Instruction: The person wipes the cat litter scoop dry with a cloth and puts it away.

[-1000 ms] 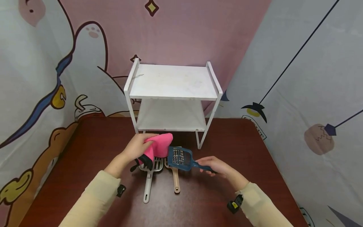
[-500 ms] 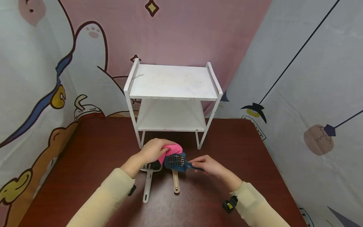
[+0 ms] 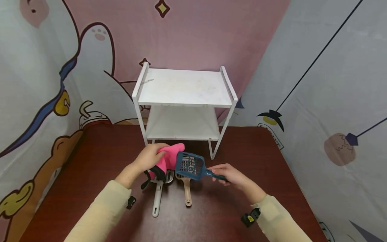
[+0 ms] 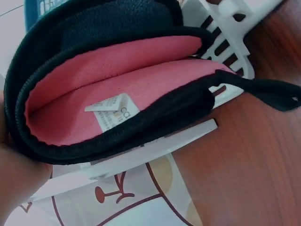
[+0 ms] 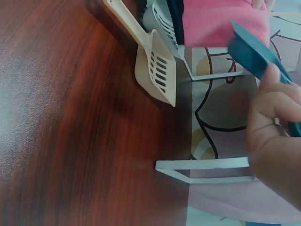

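My left hand (image 3: 148,158) grips a pink cloth mitt (image 3: 171,157) with a black cuff and a dangling black loop. In the left wrist view, the mitt's opening shows a pink lining (image 4: 70,106) and a white tag (image 4: 116,112). Its pink end is beside a blue slotted litter scoop (image 3: 189,166); whether they touch, I cannot tell. My right hand (image 3: 228,175) holds that scoop by its handle, raised above the table. Beneath them lie a light grey litter scoop (image 3: 157,199) and a beige litter scoop (image 3: 187,193), both heads partly hidden.
A white two-tier shelf (image 3: 184,87) stands behind the hands, with its legs on the dark red-brown table (image 3: 248,151). A printed cloth backdrop (image 3: 211,33) surrounds the back and sides.
Half a second ago the left hand had the mitt over the blue scoop's head; it has since swung back left. The scoop has risen slightly, its slotted face showing more.
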Demonstrator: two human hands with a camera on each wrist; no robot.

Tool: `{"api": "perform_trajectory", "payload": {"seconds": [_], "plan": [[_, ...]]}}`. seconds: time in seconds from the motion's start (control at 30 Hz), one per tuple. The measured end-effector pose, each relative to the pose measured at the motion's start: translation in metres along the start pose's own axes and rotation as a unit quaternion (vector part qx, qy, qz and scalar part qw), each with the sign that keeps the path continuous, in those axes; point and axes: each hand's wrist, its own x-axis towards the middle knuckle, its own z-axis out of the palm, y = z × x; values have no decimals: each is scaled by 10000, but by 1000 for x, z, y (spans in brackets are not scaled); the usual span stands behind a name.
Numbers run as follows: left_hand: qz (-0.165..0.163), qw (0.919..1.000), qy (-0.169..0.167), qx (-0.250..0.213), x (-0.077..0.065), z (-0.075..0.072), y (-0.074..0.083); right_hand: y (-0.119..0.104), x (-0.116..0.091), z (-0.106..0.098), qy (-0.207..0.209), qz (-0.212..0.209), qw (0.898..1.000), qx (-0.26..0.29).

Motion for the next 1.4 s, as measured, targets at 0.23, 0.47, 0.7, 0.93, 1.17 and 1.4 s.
{"api": "perform_trajectory", "payload": {"seconds": [0.23, 0.47, 0.7, 0.93, 1.17, 1.4], "plan": [[-296, 9965, -279, -734, -2, -3, -8, -1, -1, -1, 361, -494, 9927, 1043], [-520, 9898, -524, -1218, 0, 4, -5, -6, 3, 10, 659, -562, 9852, 1481], [-681, 9860, -543, -1423, -1, 7, -4, -8, 6, 18, 704, -1098, 9694, 2080], [-484, 9805, -867, -1695, 2, 14, 7, -5, 15, 33, 767, -1083, 9689, 2089], [-932, 9708, -449, -2165, 2, 8, -2, 2, 13, 35, 643, -919, 9709, 2116], [-1134, 9659, -165, -2323, 1, -5, -7, 10, 4, 24, 127, -764, 9779, 1939]]}}
